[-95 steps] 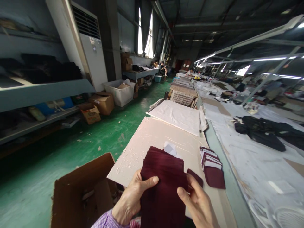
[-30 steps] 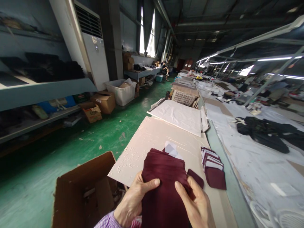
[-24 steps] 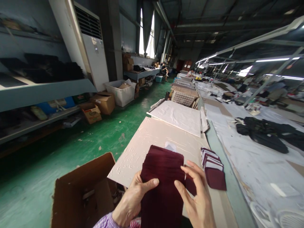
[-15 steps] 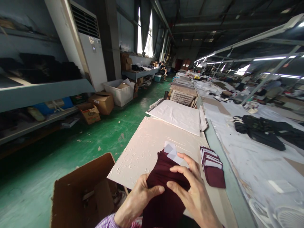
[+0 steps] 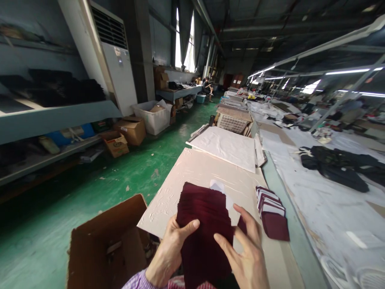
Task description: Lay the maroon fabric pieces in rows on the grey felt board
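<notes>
The left grip point(image 5: 171, 249) pinches one maroon cloth point(image 5: 204, 224) along its left side, thumb in front and fingers behind, while the right grip point(image 5: 248, 251) is spread at the opposite edge, its thumb over the front; whether that thumb presses the cloth cannot be told. Running along the right is one long white-covered surface point(image 5: 315, 216), bearing dark garments point(image 5: 333, 166) that overlap too much to count. Next in size, one beige board point(image 5: 177, 188) lies below and beyond the cloth, which is held up over its near edge. One open cardboard box point(image 5: 102, 224) stands on the green floor point(image 5: 123, 176) at left; farther up the aisle are one white bin point(image 5: 153, 116) and, nearer, two smaller cartons point(image 5: 129, 130) side by side. On the board's right side sits one fanned stack point(image 5: 272, 214) of maroon and white pieces, their exact number unclear. One small maroon piece point(image 5: 241, 225) shows between the right fingers, and one white slip point(image 5: 217, 185) lies just past the cloth's top edge.
</notes>
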Demonstrator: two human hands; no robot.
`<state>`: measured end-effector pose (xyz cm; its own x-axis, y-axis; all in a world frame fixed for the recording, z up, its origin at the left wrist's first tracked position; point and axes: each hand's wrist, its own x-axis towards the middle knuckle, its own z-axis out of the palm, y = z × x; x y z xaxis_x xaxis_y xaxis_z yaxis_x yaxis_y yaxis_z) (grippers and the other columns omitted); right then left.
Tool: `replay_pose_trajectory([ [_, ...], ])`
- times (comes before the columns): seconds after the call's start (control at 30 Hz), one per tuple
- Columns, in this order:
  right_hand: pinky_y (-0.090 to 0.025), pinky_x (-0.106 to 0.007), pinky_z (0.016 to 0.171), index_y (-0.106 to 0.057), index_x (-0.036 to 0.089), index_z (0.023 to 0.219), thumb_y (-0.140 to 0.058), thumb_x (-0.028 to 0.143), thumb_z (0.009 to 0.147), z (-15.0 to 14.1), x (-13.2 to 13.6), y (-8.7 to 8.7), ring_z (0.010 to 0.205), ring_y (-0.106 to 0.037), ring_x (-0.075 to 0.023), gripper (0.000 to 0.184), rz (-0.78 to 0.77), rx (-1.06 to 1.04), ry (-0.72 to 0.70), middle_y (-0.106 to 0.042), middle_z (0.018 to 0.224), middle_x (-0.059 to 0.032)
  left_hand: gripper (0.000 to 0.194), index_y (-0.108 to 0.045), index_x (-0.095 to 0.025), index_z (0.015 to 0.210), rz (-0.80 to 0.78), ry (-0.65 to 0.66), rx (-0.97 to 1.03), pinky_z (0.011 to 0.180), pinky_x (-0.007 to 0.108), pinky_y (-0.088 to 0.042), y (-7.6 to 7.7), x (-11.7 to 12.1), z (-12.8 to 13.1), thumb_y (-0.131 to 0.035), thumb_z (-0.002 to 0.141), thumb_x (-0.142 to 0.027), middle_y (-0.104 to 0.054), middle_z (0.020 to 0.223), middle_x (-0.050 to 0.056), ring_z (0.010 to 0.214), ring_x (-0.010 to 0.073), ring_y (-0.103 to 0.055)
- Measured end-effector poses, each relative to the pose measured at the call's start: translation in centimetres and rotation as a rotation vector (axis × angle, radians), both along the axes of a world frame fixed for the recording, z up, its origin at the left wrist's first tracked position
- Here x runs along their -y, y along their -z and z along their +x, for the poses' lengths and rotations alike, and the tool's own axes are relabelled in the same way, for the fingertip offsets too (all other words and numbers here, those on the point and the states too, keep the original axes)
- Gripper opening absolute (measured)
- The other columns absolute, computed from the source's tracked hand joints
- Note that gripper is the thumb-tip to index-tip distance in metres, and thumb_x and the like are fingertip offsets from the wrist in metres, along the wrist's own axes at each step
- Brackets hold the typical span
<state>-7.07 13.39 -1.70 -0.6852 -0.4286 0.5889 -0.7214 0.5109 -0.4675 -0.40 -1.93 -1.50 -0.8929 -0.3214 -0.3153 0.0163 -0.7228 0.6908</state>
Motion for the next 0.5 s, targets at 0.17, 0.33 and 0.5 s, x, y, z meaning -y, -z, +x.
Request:
replay_pose_trajectory([
  [0.17, -0.046, -0.037, 0.084, -0.059, 0.022, 0.083, -0.055, 0.016, 0.084, 1.3, 0.0, 0.3, 0.099, -0.057, -0.0233, 0.007, -0.04, -0.013, -0.038, -0.057, 0.111, -0.008, 0.012, -0.065, -0.013, 0.072, 0.044, -0.04, 0.031, 0.054, 0.023, -0.048, 0.6, -1.1, -1.2, -0.074, 0.065, -0.015, -0.068, 0.061, 0.002, 0.051, 0.0122, -0.059],
  [0.33, -0.055, -0.027, 0.073, -0.053, 0.022, 0.11, -0.05, 0.031, 0.089, 1.4, -2.2, 1.2, 0.089, -0.064, -0.0204, 0.023, -0.105, 0.553, -0.134, -0.066, 0.102, -0.0074, 0.016, -0.067, -0.013, 0.083, 0.1, 0.035, 0.064, 0.07, 0.029, -0.052, 0.7, -2.3, -2.0, -0.072, 0.069, -0.019, -0.072, 0.073, 0.006, 0.064, 0.0174, -0.065],
  [0.5, -0.048, -0.036, 0.092, -0.052, 0.022, 0.118, -0.053, 0.044, 0.085, 0.8, -6.0, 0.7, 0.109, -0.055, -0.0259, 0.039, -0.196, 0.917, -0.135, -0.06, 0.116, -0.01, 0.041, -0.066, -0.014, 0.102, 0.384, 0.118, 0.051, 0.089, 0.033, -0.048, 1.5, -3.7, -2.8, -0.056, 0.08, -0.047, -0.071, 0.098, 0.01, 0.097, 0.0235, -0.063],
])
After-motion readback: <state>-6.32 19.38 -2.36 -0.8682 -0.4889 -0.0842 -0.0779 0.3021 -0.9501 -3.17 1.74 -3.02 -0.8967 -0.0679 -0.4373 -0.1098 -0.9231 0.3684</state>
